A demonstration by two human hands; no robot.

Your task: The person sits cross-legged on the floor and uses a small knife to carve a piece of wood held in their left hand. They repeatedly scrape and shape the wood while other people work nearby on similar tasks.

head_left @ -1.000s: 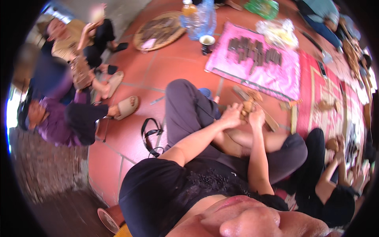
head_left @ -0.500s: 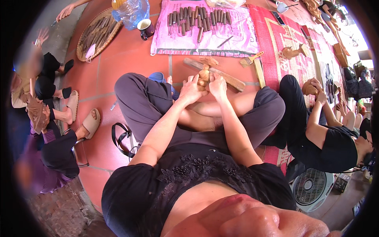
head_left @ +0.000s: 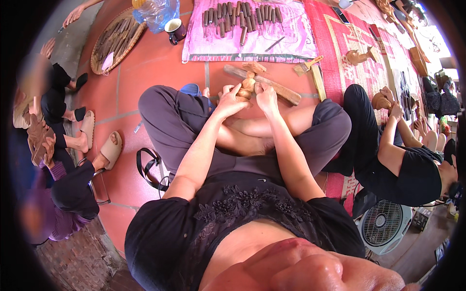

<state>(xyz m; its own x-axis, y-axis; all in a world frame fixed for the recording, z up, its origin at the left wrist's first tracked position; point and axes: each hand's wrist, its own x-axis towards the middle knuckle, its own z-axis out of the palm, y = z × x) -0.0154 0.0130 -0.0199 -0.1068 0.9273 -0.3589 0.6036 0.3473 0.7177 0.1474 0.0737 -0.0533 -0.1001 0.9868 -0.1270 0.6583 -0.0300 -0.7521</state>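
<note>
Between my crossed legs, a small rounded light-wood carving point(head_left: 248, 83) stands out above my fingers. My left hand point(head_left: 230, 102) is wrapped round its lower left part. Close against its right side is my right hand point(head_left: 267, 100), fingers curled closed; whatever they hold, if anything, is hidden. A thick wooden bar point(head_left: 281, 91) lies slantwise just beyond the hands, with a flat piece of carved wood point(head_left: 254, 67) at its upper side.
Wood-handled carving tools point(head_left: 242, 19) lie on a pink sheet point(head_left: 194, 51) ahead. Far left are a round woven tray point(head_left: 98, 63) of tools and a dark mug point(head_left: 175, 32). A brush point(head_left: 307, 65) lies right, near a wood strip point(head_left: 318, 83). People sit on both sides.
My left hand has spread a little, showing more of the carving, and my right hand has turned slightly beside it. The whole view has shifted slightly, so the floor things sit higher.
</note>
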